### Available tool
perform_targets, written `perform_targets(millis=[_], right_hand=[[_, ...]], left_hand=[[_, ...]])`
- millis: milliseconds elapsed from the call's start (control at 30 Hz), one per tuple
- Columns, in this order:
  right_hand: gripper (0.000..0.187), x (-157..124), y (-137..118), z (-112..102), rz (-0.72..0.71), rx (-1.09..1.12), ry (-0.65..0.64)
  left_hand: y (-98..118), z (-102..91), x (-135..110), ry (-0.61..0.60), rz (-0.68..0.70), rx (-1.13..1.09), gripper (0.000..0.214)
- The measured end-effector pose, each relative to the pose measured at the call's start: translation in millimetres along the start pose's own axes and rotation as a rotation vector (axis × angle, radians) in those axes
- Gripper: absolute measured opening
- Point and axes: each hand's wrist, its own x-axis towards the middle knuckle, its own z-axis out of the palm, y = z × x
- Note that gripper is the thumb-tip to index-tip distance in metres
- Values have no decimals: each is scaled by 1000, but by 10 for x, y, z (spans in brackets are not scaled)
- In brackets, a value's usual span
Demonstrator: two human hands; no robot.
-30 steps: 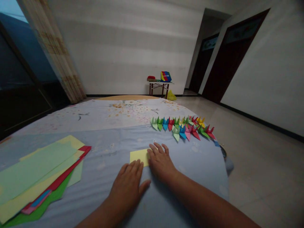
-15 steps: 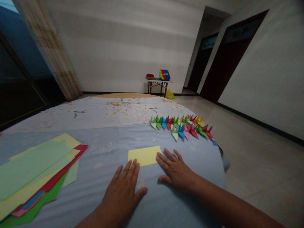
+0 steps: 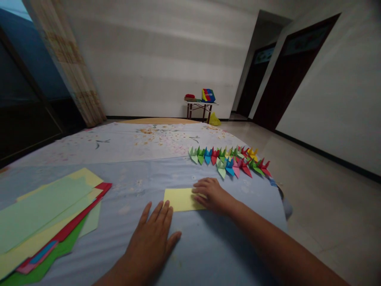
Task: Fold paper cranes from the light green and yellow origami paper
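A folded yellow paper lies on the blue cloth of the table in front of me. My right hand rests on its right end with the fingers curled down onto the paper's edge. My left hand lies flat on the cloth just below the paper, fingers stretched out, its fingertips close to the paper's near edge and holding nothing.
A stack of coloured paper sheets lies at the left. Several folded paper cranes stand in rows at the far right of the table, near its edge. A small table with coloured items stands by the back wall.
My right hand moved from flat on the cloth beside the paper onto the paper's right end, fingers curling. My left hand drew slightly back toward me.
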Motion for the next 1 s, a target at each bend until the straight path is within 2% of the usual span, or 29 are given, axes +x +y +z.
perform_targets(millis=[167, 367, 533, 600, 867, 1000], right_hand=[[22, 109, 89, 135, -6, 67, -26], [26, 40, 88, 47, -27, 135, -60], [51, -10, 46, -56, -85, 151, -128], [55, -22, 23, -76, -109, 141, -160], [17, 21, -58, -19, -179, 86, -129], [19, 45, -204, 79, -222, 130, -132]], left_hand=[[-138, 14, 94, 84, -40, 10, 47], [-170, 10, 157, 166, -107, 13, 42], [-58, -35, 163, 196, 38, -71, 36], [-54, -14, 166, 206, 66, -75, 35], [-126, 97, 192, 221, 57, -38, 41], [-113, 86, 202, 230, 20, -68, 42]])
